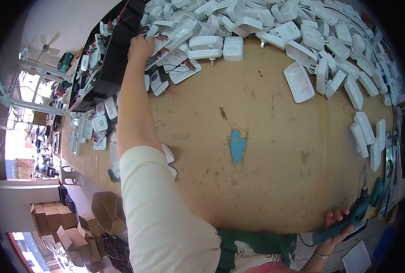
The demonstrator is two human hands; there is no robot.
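Note:
My left arm stretches to the far left, where my left hand (pixel 140 48) is at the edge of a heap of white plastic casings (pixel 205 43). Its fingers are curled beside a pale piece and loose wires; what they grip, if anything, I cannot make out. Close by lie an open casing with coloured wires (pixel 184 72) and a grey-and-white unit (pixel 158 82). At the near right, my right hand (pixel 335 219) is closed around a teal electric screwdriver (pixel 358 213). The tool's long bit points away from me, and a cord trails from its rear.
A black bin (pixel 109 63) holding casings and wires stands at the left. Several casings (pixel 362 134) lie along the right edge, near a second teal object (pixel 376 193). A blue patch (pixel 237 146) shows in the brown tabletop (pixel 275 182). Cardboard boxes (pixel 75 236) stand on the floor.

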